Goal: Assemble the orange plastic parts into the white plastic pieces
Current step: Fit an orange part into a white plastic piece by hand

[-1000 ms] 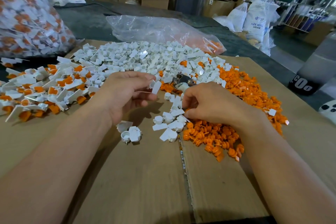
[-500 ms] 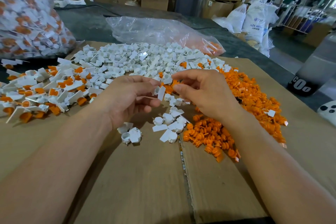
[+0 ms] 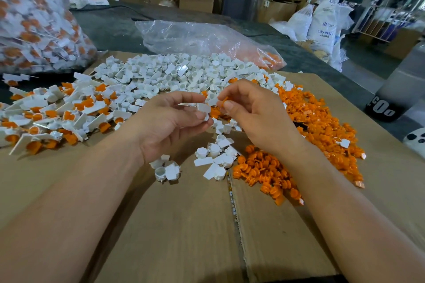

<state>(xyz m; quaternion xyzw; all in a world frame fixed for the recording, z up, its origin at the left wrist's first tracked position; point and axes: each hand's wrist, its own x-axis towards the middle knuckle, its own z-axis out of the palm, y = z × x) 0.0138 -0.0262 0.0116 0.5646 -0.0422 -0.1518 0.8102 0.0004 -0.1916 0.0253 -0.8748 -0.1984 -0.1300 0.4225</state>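
Note:
My left hand point(image 3: 171, 119) pinches a small white plastic piece point(image 3: 204, 108) between thumb and fingers, above the cardboard. My right hand point(image 3: 255, 115) pinches an orange plastic part point(image 3: 222, 101) right beside the white piece, nearly touching it. A heap of loose white pieces point(image 3: 174, 76) lies behind my hands. Loose orange parts point(image 3: 317, 126) spread to the right and in front of my right wrist. A pile of joined white-and-orange pieces point(image 3: 53, 112) lies at the left.
Flattened cardboard point(image 3: 184, 225) covers the table. A few white pieces point(image 3: 215, 156) lie below my hands. A full clear bag of joined pieces point(image 3: 34, 18) stands far left; a nearly flat clear bag point(image 3: 202, 39) lies behind. A black-bottomed container point(image 3: 395, 94) stands right.
My right hand rose from the orange heap with an orange part and moved left to the white piece in my left hand, which also lifted a little.

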